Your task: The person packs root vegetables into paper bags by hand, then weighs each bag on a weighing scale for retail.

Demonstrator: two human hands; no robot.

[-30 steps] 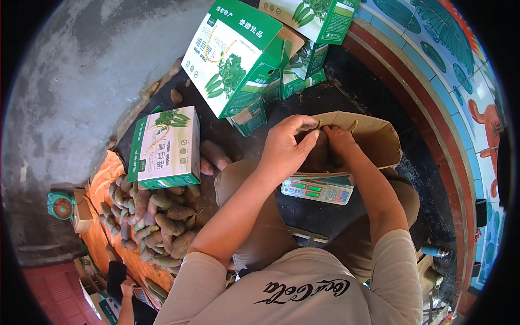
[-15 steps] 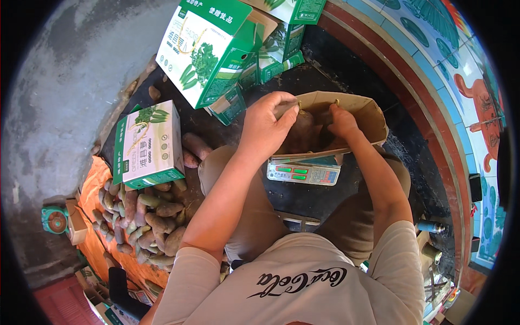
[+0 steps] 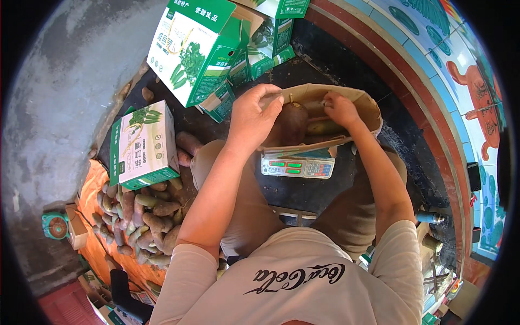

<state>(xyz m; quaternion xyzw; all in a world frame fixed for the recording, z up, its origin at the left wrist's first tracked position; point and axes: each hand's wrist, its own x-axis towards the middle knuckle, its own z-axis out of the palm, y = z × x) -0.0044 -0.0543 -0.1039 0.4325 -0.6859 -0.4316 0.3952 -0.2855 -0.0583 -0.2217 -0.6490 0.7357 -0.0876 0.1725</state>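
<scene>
An open brown cardboard box [image 3: 368, 111] sits over a digital scale [image 3: 298, 167] between my knees. Inside the box lie a large, round, brownish radish [image 3: 293, 122] with a short stem and a longer greenish radish [image 3: 324, 128]. My left hand [image 3: 253, 114] is curled at the box's left rim, thumb and fingers closing on its edge. Over the inside of the box, toward its far wall, my right hand [image 3: 341, 110] has its fingers bent together. What those fingers pinch, if anything, is too small to make out.
Green-and-white printed cartons [image 3: 197, 51] stand at the far side. Another closed carton [image 3: 143, 143] rests by a pile of radishes [image 3: 146, 216] on an orange sheet [image 3: 93, 187] at left. A bottle [image 3: 430, 218] stands at right, near a raised reddish-brown ledge [image 3: 433, 116].
My right hand has lifted slightly from the radishes, and the long greenish one now shows. The left hand remains at the left rim. The whole view has shifted a little.
</scene>
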